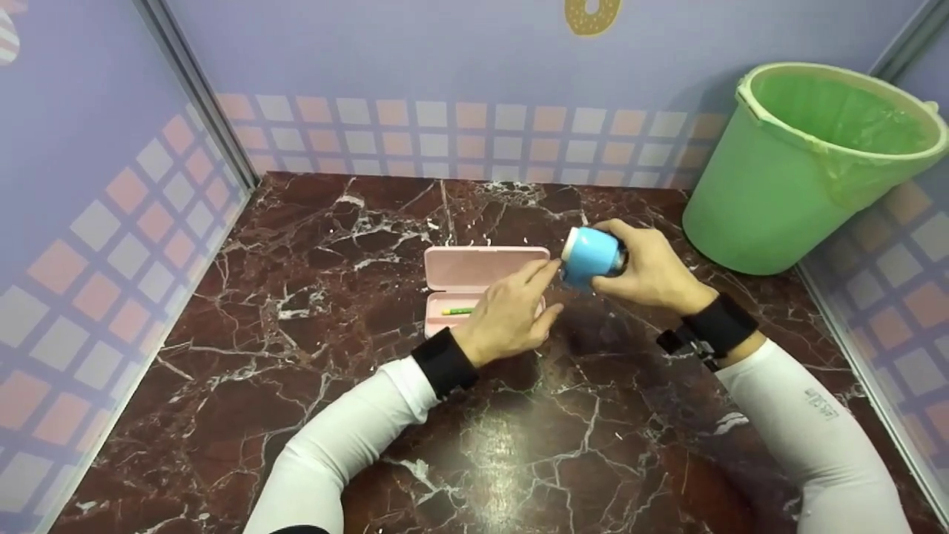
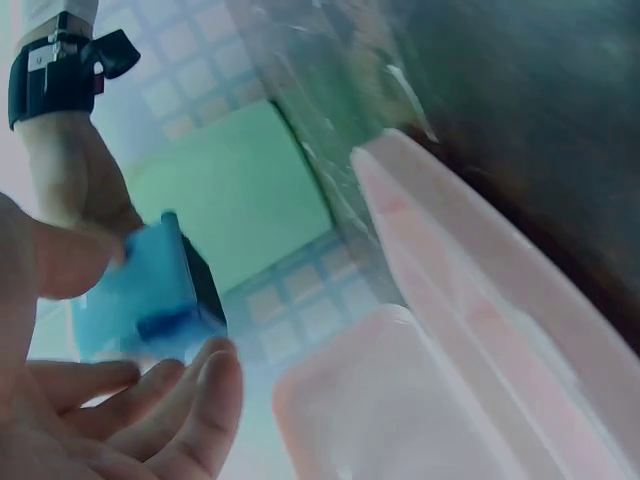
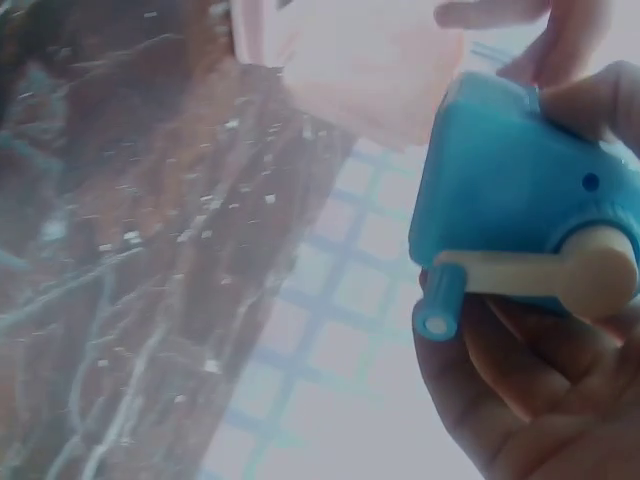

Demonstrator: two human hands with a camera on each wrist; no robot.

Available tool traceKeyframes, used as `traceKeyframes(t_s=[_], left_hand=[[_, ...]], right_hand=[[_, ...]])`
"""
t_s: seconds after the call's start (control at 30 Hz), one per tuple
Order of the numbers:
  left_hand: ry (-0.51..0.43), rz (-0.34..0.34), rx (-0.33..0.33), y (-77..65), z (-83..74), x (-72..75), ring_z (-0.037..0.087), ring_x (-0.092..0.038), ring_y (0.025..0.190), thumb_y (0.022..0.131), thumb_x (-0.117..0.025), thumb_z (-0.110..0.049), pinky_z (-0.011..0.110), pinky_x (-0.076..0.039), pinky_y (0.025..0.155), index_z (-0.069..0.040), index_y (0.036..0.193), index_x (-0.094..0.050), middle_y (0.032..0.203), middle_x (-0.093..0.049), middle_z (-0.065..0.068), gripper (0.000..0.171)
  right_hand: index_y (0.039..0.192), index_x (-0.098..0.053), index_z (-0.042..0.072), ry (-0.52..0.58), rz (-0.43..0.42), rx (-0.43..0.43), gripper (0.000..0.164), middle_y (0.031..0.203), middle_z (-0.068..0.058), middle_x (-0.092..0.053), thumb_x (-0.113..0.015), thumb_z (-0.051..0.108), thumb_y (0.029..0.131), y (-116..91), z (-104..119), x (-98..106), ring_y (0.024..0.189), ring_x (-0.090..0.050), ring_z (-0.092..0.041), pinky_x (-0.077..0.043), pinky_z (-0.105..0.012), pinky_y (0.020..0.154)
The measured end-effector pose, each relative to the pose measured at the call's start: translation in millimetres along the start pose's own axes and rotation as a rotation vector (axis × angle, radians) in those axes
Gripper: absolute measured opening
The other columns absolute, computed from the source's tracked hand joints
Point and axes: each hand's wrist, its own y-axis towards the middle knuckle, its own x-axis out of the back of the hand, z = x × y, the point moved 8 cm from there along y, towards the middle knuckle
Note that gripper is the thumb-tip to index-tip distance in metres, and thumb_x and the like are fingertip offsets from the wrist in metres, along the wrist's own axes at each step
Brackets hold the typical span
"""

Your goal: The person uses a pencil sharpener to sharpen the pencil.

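My right hand [image 1: 649, 271] grips a blue hand-crank pencil sharpener [image 1: 589, 256] above the tabletop, thumb on one side and fingers on the other. In the right wrist view, its cream crank arm [image 3: 510, 272] with a small blue knob faces the camera. My left hand [image 1: 511, 315] has its fingers stretched toward the sharpener, fingertips at or close to its near side; contact is unclear. Beneath the left hand lies an opened pink pencil case [image 1: 474, 268], its lid raised at the back. Inside rests a green pencil [image 1: 456, 311], partly hidden by that hand.
A tall green bin [image 1: 771, 193] with a liner stands at the back right. Small white crumbs lie scattered on the dark red marbled table [image 1: 356, 289], mostly around the case. Tiled-pattern walls [image 1: 474, 137] enclose the back and sides.
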Motion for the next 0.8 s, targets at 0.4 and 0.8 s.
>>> traceKeyframes(t_s=[0.4, 0.8], left_hand=[[-0.040, -0.081, 0.107, 5.8, -12.8, 8.0, 0.033, -0.077, 0.119, 0.101, -0.080, -0.043, 0.039, -0.064, 0.109, 0.009, 0.171, -0.031, 0.158, -0.052, 0.026, 0.099], [-0.162, -0.066, 0.321, 12.2, 13.3, 3.3, 0.035, -0.075, 0.127, 0.089, -0.090, -0.037, 0.041, -0.060, 0.117, 0.005, 0.173, -0.026, 0.171, -0.045, 0.022, 0.114]], right_hand=[[0.143, -0.066, -0.006, -0.054, -0.198, -0.062, 0.073, 0.113, -0.030, -0.081, -0.092, 0.023, 0.082, 1, 28, 5, 0.090, -0.079, -0.045, -0.063, -0.057, 0.079], [0.139, -0.070, 0.000, -0.136, -0.147, -0.043, 0.064, 0.084, -0.016, -0.080, -0.080, 0.050, 0.101, -18, 68, -16, 0.057, -0.064, -0.026, -0.059, -0.046, 0.058]])
